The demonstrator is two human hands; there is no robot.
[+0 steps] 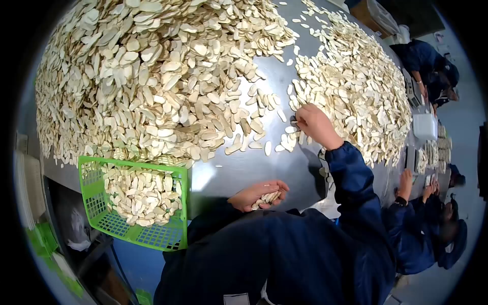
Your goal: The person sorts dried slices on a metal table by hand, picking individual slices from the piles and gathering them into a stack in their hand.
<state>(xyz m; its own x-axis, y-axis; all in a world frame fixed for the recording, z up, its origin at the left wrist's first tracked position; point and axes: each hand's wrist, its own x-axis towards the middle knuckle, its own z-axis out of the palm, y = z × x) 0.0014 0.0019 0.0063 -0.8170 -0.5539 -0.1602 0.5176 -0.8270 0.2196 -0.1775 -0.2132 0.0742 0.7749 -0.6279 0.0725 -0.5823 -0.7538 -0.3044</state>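
Note:
My left hand [262, 195] is cupped close to my body at the table's edge, its fingers curled around several pale dried slices [266, 200]. My right hand [318, 125] reaches to the near left edge of the smaller slice pile [356, 81]. Its fingers are bent together and point down; whatever is between the fingertips is hidden. Beside that hand, a few loose slices [287, 143] lie on the metal table [239, 175]. A much larger heap of the same oval slices [152, 76] spreads over the left and far side.
A green plastic basket [184, 203] partly filled with slices sits at the table's left front edge. At the right, co-workers in dark blue clothing [414, 239] work along the table near a white container [425, 126] and rows of stacked slices [432, 155].

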